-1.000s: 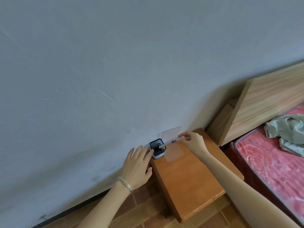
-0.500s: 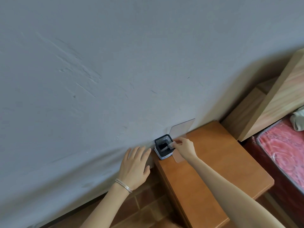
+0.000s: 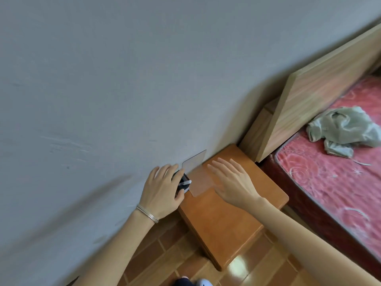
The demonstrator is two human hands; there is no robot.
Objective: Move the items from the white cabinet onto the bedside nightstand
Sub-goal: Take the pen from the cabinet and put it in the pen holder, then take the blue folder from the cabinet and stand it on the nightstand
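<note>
A pale grey wall (image 3: 123, 79) fills most of the view, with a red mattress (image 3: 334, 182) and wooden headboard (image 3: 321, 96) at three o'clock and a crumpled grey-green cloth (image 3: 342, 131) lying on the mattress. The orange wooden nightstand (image 3: 226, 219) sits at centre, hard against the wall.

A second ago the right hand (image 3: 233, 182) was pinching a white pen over the small dark pen holder (image 3: 182, 182); now that hand is spread flat and empty, hovering over the nightstand top at about one o'clock from its middle. The pen (image 3: 185, 183) rests in the holder, its pale end poking out toward three o'clock. The left hand (image 3: 162, 188), which lay beside the holder, now curls around it from nine o'clock, though how firmly is unclear.

So this delivery looks finished. The holder stands at the nightstand's eleven o'clock corner, just beside a clear plastic sheet (image 3: 194, 162) propped against the wall.
</note>
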